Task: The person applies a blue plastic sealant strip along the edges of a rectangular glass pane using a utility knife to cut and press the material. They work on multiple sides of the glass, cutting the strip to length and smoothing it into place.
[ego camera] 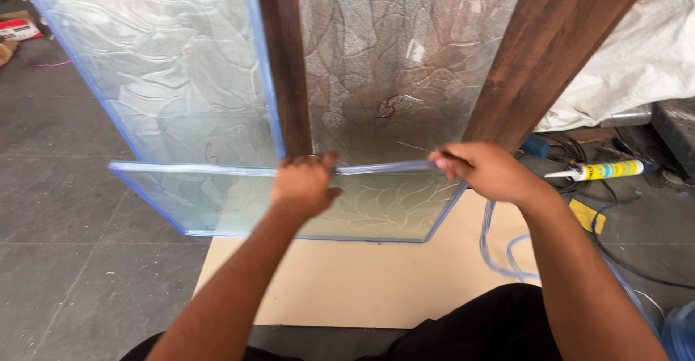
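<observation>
3 sheets of patterned glass are in view, 2 hands, 1 clear blue-tinted edging strip, 2 dark wooden frame bars, 1 sealant tube, 1 tan board and 1 white sack.

The flat glass sheet (210, 198) lies across the middle of the scene, its right part over the tan board (347, 281) and its left part jutting out above the grey floor (65, 259). It is frosted with a leaf-vein pattern, and a blue line runs around its edges. The left hand (304, 183) presses down on its far edge, fingers curled over the rim, a closed grip on the glass. The right hand (489, 171) pinches the edging strip (384, 167) between thumb and fingers, a narrow closed grip; the strip runs taut along the far edge between the 2 hands, and its loose tail (499, 256) loops down over the board to the near right.

Beyond, the upright left sheet (166, 64) leans with blue along its rim, and the upright right sheet (394, 49) sits between the middle bar (286, 57) and the slanting right bar (557, 42).

To the left the floor is open. To the right it is crowded: the sealant tube (601, 170), cables and the white sack (637, 57) lie just past the right hand. The near edge of the board lies close to the person's dark trousers.
</observation>
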